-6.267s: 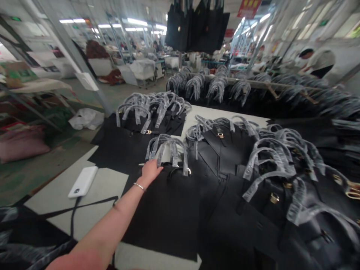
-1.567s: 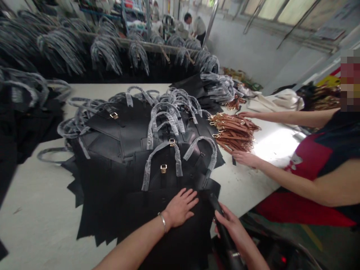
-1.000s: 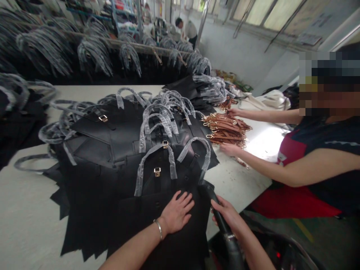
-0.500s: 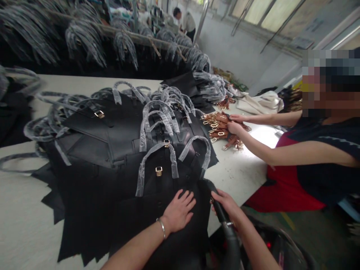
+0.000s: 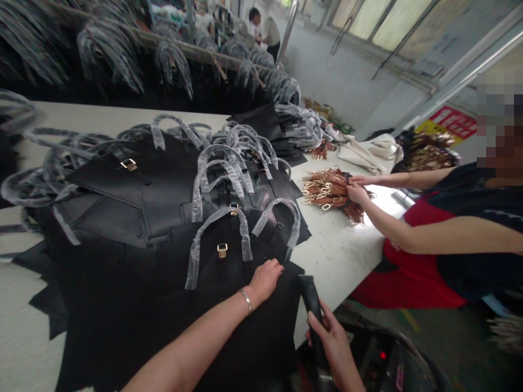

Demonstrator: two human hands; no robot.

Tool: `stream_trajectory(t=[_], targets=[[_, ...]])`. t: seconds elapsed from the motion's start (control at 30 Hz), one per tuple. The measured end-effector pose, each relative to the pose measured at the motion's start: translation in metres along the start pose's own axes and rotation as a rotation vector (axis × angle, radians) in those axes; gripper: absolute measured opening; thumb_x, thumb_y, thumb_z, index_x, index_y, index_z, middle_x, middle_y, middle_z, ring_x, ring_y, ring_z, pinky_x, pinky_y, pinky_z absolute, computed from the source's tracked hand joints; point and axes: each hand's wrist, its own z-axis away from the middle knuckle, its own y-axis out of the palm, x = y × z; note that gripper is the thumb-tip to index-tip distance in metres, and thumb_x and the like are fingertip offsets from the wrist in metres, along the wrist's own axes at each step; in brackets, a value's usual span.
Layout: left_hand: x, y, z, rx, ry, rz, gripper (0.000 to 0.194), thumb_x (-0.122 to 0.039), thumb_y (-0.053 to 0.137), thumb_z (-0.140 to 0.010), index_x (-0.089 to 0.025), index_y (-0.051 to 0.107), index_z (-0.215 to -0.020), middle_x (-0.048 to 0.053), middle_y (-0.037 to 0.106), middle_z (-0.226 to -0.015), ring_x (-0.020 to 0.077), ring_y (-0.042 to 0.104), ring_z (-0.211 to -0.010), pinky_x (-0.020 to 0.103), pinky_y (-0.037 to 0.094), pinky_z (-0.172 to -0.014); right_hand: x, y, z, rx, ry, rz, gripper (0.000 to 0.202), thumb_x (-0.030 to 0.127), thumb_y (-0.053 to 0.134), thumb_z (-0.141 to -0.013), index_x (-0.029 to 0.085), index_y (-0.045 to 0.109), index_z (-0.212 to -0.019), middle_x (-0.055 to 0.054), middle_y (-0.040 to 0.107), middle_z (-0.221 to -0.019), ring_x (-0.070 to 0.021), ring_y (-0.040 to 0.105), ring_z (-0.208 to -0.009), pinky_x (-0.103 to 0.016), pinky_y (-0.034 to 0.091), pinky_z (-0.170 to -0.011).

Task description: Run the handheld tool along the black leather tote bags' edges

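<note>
Straps (image 5: 335, 188) under co-worker's hands (image 5: 357, 191) | wrapped handles (image 5: 247, 242) close by left hand (image 5: 265, 281)

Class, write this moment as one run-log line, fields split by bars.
left hand: curled on black panel, near plastic-wrapped handle | right hand: gripping black nozzle | co-worker's hands: on brown straps

A pale grey wall (image 5: 343, 81) with light-paned windows (image 5: 365, 22) spans the upper right of my remote view — a metal post (image 5: 289, 32) at its left, a slanting rail (image 5: 453, 86) at right. Below, I see a white worktable (image 5: 330, 261), glare (image 5: 381, 200) at right — and dark floor (image 5: 441, 326) with a yellow stripe (image 5: 409, 320).
</note>
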Motion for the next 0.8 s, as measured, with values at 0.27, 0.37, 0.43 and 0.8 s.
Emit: stream_trajectory(t=[0.27, 0.37, 0.43, 0.8], targets=[[-0.004, 0.007, -0.035, 0.103, 0.1, 0.002, 0.023, -0.008, 0.046, -0.094, -0.014, 0.067, -0.089, 0.011, 0.063, -0.097, 0.022, 0.063, -0.091, 0.034, 0.054, -0.077, -0.016, 0.008, 0.02, 0.014, 0.134, -0.112, 0.101, 0.06, 0.079, -0.065, 0.016, 0.036, -0.145, 0.004, 0.064, -0.056, -0.0162, 0.058, -0.046, -0.026, 0.045, -0.042], [-0.011, 0.01, -0.036, 0.116, 0.085, 0.034, 0.021, -0.007, 0.046, -0.093, -0.01, 0.067, -0.091, 0.015, 0.063, -0.096, 0.0242, 0.064, -0.092, 0.035, 0.054, -0.075, -0.016, 0.011, 0.022, -0.008, 0.142, -0.121, 0.103, 0.059, 0.082, -0.061, 0.016, 0.039, -0.143, 0.004, 0.064, -0.059, -0.0173, 0.06, -0.049, -0.025, 0.047, -0.044], [-0.014, 0.013, -0.038, 0.093, 0.016, 0.062, 0.021, -0.004, 0.045, -0.091, -0.008, 0.066, -0.092, 0.017, 0.064, -0.096, 0.0248, 0.065, -0.091, 0.036, 0.054, -0.074, -0.015, 0.012, 0.022, -0.018, 0.136, -0.13, 0.103, 0.059, 0.084, -0.059, 0.017, 0.04, -0.143, 0.004, 0.065, -0.061, -0.0176, 0.061, -0.051, -0.026, 0.048, -0.045], [-0.006, -0.003, -0.017, -0.179, -0.288, 0.355, 0.031, -0.012, 0.034, -0.098, -0.016, 0.063, -0.089, 0.004, 0.067, -0.085, 0.0135, 0.065, -0.076, 0.024, 0.05, -0.072, 0.007, 0.012, 0.004, 0.036, 0.09, -0.079, 0.093, 0.058, 0.082, -0.062, 0.017, 0.047, -0.138, 0.004, 0.063, -0.063, -0.015, 0.058, -0.05, -0.023, 0.045, -0.042]])
